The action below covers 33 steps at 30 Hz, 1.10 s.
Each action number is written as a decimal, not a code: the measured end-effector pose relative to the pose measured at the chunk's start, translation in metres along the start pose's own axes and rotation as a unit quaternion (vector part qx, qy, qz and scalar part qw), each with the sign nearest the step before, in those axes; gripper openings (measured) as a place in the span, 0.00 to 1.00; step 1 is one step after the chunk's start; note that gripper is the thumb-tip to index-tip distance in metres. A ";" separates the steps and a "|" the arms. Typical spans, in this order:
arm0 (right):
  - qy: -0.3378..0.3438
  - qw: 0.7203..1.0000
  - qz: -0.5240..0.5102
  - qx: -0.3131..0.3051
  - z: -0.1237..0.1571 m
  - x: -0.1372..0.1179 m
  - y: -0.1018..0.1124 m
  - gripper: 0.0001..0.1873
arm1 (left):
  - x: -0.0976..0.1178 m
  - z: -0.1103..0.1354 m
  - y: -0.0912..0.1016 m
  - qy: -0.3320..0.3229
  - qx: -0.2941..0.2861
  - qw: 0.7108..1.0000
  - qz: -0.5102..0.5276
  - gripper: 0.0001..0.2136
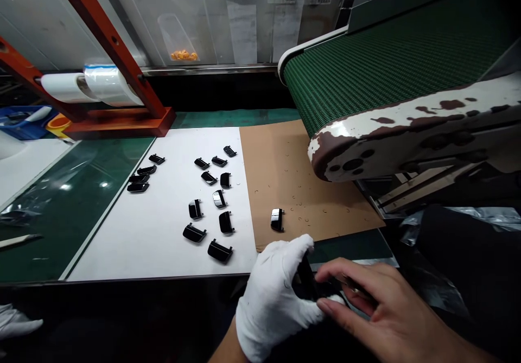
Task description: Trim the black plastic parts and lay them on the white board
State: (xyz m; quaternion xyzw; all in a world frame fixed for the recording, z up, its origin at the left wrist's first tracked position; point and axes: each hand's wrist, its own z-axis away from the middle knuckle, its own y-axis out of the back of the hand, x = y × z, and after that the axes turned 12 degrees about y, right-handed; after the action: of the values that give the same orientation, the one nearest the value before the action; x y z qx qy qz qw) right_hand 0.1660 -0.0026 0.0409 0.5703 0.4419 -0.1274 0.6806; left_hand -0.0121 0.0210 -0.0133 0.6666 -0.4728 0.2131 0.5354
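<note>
My left hand [272, 309], in a white cotton glove, is shut on a glossy black plastic part [305, 282] near the front edge of the bench. My bare right hand [378, 311] grips the same part from the right, and a thin silvery piece at its fingertips is too small to name. Several similar black parts [207, 233] lie on a white sheet [163, 254] beyond my hands. One more black part [277, 220] stands on a brown cardboard sheet [293, 162], closest to my left hand, among tiny C-shaped clips [303, 211].
A green conveyor belt [386, 64] with a chipped white frame overhangs the back right. An orange-red stand [118, 53] holds rolls of clear film [109, 86]. A co-worker's white-gloved hand [16, 322] shows at lower left. A blue bin [24, 121] stands far left.
</note>
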 end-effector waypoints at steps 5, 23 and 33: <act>-0.001 1.000 0.026 -0.015 -0.003 -0.001 -0.001 0.07 | 0.000 -0.001 0.000 -0.040 0.019 0.997 -0.059 0.28; -0.082 0.993 -0.054 0.064 -0.001 0.005 -0.004 0.17 | 0.008 -0.004 0.001 -0.050 0.063 0.990 -0.114 0.25; -0.060 0.998 -0.019 -0.002 -0.003 0.007 -0.007 0.15 | 0.002 -0.002 -0.003 -0.112 0.059 0.977 -0.169 0.22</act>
State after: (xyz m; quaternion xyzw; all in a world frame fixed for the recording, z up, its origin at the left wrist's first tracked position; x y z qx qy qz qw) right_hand 0.1645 0.0002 0.0312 0.5523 0.4111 -0.1732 0.7042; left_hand -0.0083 0.0217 -0.0129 0.7869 -0.3972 0.0707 0.4669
